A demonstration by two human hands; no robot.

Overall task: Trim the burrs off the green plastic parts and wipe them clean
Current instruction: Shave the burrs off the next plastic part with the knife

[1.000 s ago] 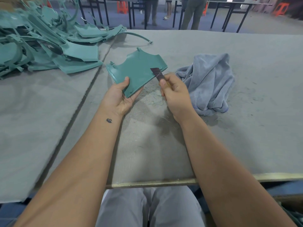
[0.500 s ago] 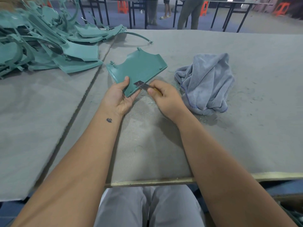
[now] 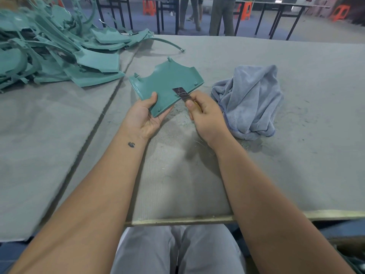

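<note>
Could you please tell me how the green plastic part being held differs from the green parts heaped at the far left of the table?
The flat green plastic panel is single, lifted off the grey table and gripped by the left hand, with the right hand holding a dark blade against it. The tangled pile of green plastic parts lies untouched, overlapping, and includes long curved strips. Both share the same teal-green colour.
</note>
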